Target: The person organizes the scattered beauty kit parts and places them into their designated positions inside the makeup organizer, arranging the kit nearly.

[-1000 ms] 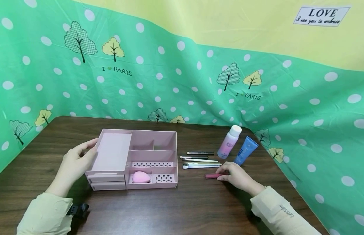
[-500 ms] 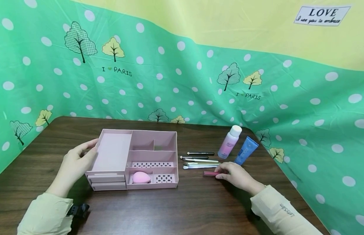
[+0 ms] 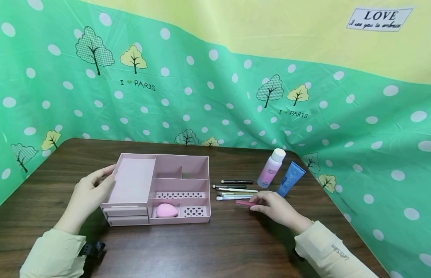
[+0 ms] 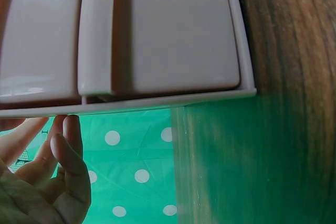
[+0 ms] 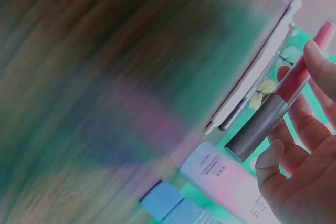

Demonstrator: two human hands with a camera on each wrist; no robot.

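A pink lip gloss tube (image 5: 294, 82) with a dark grey cap is pinched between the thumb and fingers of my right hand (image 3: 276, 208). In the head view its pink end points left, just in front of the makeup brushes (image 3: 237, 197). The pale pink organizer (image 3: 133, 179) stands to the left, with two drawers at its front and open compartments on its right side. My left hand (image 3: 88, 195) touches the organizer's left side wall; the left wrist view shows the fingertips (image 4: 72, 124) against that wall. A pink makeup sponge (image 3: 166, 210) sits in a front compartment.
Behind my right hand, a pink-and-white bottle (image 3: 270, 172) with a white cap stands beside a blue tube (image 3: 291, 178). Several brushes lie between the organizer and these. A green dotted cloth (image 3: 215, 96) hangs behind the dark wooden table (image 3: 187, 251).
My right hand has moved slightly left with the lip gloss tube, bringing it nearer the brushes and tilting it a little. My left hand and the organizer have stayed in place.
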